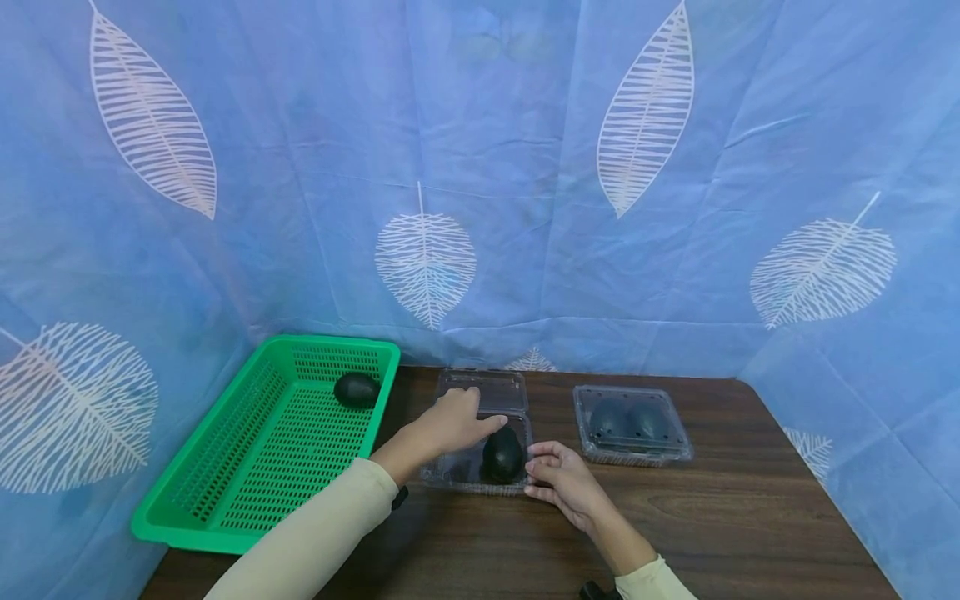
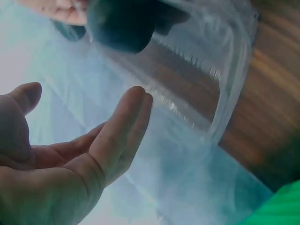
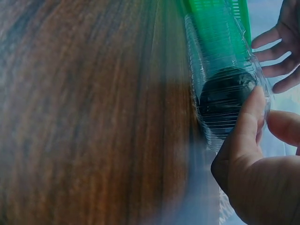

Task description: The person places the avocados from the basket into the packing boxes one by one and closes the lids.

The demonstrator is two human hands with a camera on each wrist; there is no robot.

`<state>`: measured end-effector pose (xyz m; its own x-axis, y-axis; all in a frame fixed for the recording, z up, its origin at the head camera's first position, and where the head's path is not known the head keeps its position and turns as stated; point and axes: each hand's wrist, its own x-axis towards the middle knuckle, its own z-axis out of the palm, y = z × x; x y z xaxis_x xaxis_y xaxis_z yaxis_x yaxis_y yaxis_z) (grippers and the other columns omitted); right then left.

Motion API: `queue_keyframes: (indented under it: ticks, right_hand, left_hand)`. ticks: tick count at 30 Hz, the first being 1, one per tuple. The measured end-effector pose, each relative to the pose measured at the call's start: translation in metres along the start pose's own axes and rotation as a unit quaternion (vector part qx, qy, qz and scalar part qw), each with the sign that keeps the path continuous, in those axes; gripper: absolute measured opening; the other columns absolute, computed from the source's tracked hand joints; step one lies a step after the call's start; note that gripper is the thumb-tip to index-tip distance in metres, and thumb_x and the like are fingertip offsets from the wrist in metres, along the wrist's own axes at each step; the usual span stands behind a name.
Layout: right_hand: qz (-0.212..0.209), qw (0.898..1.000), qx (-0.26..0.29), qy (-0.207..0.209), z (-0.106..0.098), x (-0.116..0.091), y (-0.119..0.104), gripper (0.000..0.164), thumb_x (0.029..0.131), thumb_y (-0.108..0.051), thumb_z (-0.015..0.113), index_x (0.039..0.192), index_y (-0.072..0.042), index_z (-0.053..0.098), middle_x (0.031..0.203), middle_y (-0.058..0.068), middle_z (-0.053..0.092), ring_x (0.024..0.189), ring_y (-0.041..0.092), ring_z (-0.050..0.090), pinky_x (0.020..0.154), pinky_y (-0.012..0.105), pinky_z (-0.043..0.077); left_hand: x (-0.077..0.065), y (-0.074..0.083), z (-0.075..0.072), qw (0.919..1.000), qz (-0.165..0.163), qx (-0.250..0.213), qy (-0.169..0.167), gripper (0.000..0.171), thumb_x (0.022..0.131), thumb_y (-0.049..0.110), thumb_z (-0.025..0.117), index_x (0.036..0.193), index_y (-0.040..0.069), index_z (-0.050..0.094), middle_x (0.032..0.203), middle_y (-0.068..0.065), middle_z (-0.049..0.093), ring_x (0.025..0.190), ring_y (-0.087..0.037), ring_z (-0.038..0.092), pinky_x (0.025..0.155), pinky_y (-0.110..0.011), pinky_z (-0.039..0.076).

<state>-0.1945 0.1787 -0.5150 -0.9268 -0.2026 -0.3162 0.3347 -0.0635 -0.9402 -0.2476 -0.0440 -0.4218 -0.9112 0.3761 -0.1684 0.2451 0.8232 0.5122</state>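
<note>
An open clear plastic clamshell box (image 1: 459,477) stands at the table's middle, its lid (image 1: 487,383) folded back toward the curtain. One dark avocado (image 1: 502,457) lies in the right half of its base. Above the box's left part hovers my left hand (image 1: 453,421), fingers extended and holding nothing; the left wrist view shows the fingers (image 2: 115,136) apart from the avocado (image 2: 123,23). My right hand (image 1: 570,479) holds the box's near right corner, thumb and fingers on either side of it, beside the avocado (image 3: 225,101).
On the left is a green perforated basket (image 1: 262,467) with one dark avocado (image 1: 356,390) near its right wall. A closed clear box (image 1: 633,425) with two avocados sits to the right on the brown wooden table (image 1: 735,517). A blue leaf-patterned curtain (image 1: 525,167) hangs behind.
</note>
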Motion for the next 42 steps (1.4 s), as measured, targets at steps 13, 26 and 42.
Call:
queue_keyframes:
  ticks: [13, 26, 42]
  right_hand:
    - [-0.001, 1.000, -0.003, -0.008, -0.003, 0.000, 0.000, 0.042, 0.105, -0.005, 0.057, 0.141, 0.008, 0.041, 0.105, 0.008, 0.058, 0.089, 0.016, 0.060, 0.079, 0.031, 0.059]
    - [0.000, 1.000, 0.007, -0.018, -0.004, -0.002, 0.000, 0.044, 0.104, -0.007, 0.059, 0.141, 0.008, 0.040, 0.105, 0.007, 0.059, 0.089, 0.015, 0.060, 0.079, 0.030, 0.059]
    - [-0.002, 1.000, 0.009, -0.020, -0.005, -0.001, 0.000, 0.042, 0.104, -0.005, 0.059, 0.139, 0.009, 0.041, 0.103, 0.006, 0.058, 0.090, 0.015, 0.061, 0.079, 0.030, 0.060]
  left_hand:
    - [-0.025, -0.010, -0.044, 0.9936, 0.031, 0.009, 0.108, 0.073, 0.101, 0.053, 0.062, 0.154, 0.005, 0.046, 0.153, -0.023, 0.047, 0.139, -0.043, 0.050, 0.107, -0.060, 0.047]
    - [-0.031, -0.063, -0.083, 0.9859, 0.027, 0.034, 0.162, 0.066, 0.101, 0.039, 0.065, 0.154, 0.005, 0.045, 0.149, -0.024, 0.046, 0.135, -0.045, 0.048, 0.102, -0.062, 0.047]
    - [-0.026, -0.145, -0.100, 0.9834, -0.025, 0.012, 0.179, 0.070, 0.103, 0.033, 0.061, 0.158, 0.000, 0.033, 0.154, -0.035, 0.032, 0.139, -0.055, 0.036, 0.103, -0.071, 0.041]
